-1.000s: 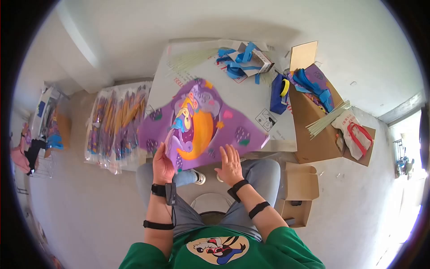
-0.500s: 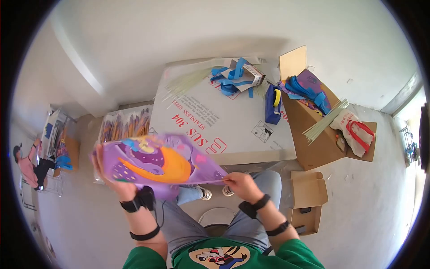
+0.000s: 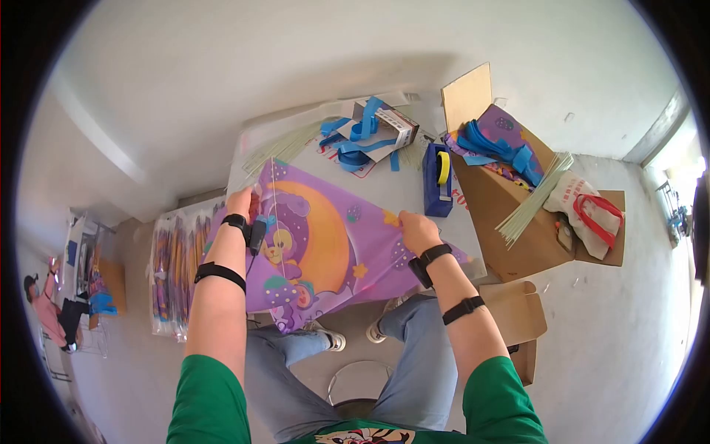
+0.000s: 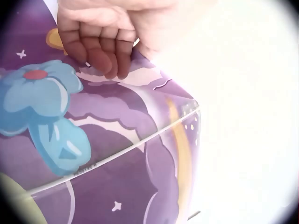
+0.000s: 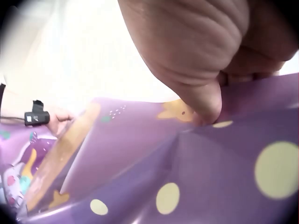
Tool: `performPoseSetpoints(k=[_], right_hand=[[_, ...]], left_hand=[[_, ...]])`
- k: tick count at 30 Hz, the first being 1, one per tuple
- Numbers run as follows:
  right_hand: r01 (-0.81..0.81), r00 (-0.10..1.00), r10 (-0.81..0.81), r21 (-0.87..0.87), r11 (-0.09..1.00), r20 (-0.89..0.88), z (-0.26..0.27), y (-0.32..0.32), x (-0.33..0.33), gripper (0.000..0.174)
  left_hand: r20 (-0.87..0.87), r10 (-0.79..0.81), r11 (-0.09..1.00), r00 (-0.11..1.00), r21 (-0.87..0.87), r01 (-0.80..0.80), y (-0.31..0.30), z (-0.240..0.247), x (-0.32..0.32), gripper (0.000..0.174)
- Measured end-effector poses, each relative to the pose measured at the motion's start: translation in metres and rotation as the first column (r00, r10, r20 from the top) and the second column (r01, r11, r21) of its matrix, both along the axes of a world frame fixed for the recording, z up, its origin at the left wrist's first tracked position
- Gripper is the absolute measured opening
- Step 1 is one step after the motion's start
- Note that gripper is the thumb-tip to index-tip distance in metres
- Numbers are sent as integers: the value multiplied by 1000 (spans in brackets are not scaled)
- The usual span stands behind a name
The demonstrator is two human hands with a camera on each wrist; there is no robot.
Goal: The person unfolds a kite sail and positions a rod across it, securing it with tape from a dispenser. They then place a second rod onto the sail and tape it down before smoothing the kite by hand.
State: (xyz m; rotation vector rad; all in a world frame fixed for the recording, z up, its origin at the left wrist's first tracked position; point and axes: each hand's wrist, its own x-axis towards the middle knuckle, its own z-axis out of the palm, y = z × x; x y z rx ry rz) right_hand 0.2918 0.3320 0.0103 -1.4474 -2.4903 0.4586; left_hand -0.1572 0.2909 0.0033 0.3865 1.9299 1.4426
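Note:
A purple printed sheet (image 3: 318,237) with an orange moon and a bear is spread between both hands, over the near part of the table. The left hand (image 3: 244,203) grips its upper left edge; in the left wrist view the fingers of that hand (image 4: 103,39) curl over the sheet (image 4: 107,107), the thumb out of sight. A thin pale rod (image 4: 117,153) crosses the printed surface. Farther right, the right hand (image 3: 420,233) pinches the upper edge. Seen from the right wrist, the thumb of the right hand (image 5: 201,60) presses on the sheet (image 5: 131,163) beside a yellow star.
Blue straps (image 3: 355,155), a small box (image 3: 399,129) and a blue tape dispenser (image 3: 438,185) are on the table. Right of it stands a carton (image 3: 503,237) with pale sticks (image 3: 534,200). Bagged printed pieces (image 3: 171,266) lie at left, beyond which is another person (image 3: 48,311).
The left hand has moved up and right, and the sheet has swung round with its moon now upright. The right hand, flat and free at first, took the edge and has moved up and right.

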Motion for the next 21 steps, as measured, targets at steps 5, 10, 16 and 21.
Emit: performPoseSetpoints(k=[5,10,16,21], right_hand=[[61,991,-62,15,998,121,-41,31,-11,14],[192,981,-169,317,929,-99,-58,34,-20,14],[343,667,-337,-127,931,-664,-62,41,-22,13],[296,480,-404,-290,910,-779,-57,55,-21,13]], left_hand=[[11,-19,993,1000,-115,20,39,-62,-1,26],[-448,-454,862,770,-441,251,60,-89,-26,36],[-464,-847,396,-259,-876,275,115,18,71,32],[-403,-914,241,-48,-633,735,188,0,216,35]])
